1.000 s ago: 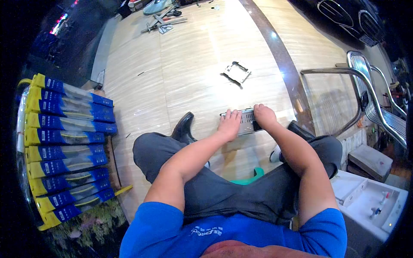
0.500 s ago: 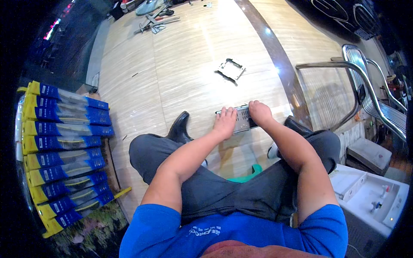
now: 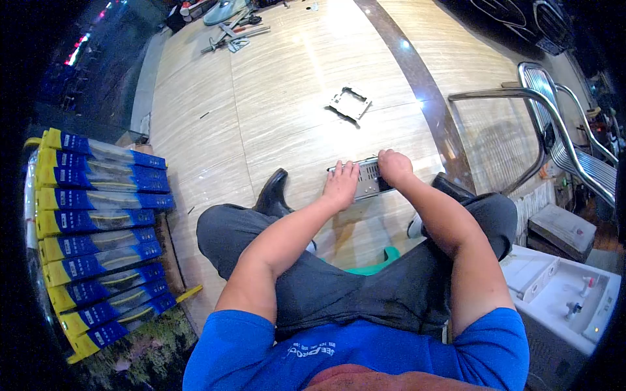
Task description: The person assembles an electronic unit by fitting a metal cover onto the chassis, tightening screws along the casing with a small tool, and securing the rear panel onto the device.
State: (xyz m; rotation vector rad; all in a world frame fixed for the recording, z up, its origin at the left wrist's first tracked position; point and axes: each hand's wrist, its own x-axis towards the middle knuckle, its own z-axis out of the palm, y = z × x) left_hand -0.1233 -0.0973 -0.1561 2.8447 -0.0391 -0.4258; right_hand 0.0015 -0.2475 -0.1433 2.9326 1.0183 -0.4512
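Observation:
A flat metal device (image 3: 369,180) with a slotted, perforated top is between my hands, over the floor in front of my crossed legs. My left hand (image 3: 342,185) lies across its left end, the fingers curled over the far edge. At the right end, my right hand (image 3: 395,169) grips the far corner with bent fingers. Beyond them a pale square frame (image 3: 351,103) with dark corner parts rests on the floor. The underside of the device is hidden.
Blue and yellow packages (image 3: 104,218) hang in a rack at the left. A metal chair (image 3: 544,104) stands at the right, above a white water dispenser (image 3: 564,296). Tools (image 3: 235,34) lie on the far floor. Something green (image 3: 378,262) shows between my legs.
The whole view has shifted slightly as my head moved. Both hands keep their places on the metal device, with only a small change in my right hand's pose.

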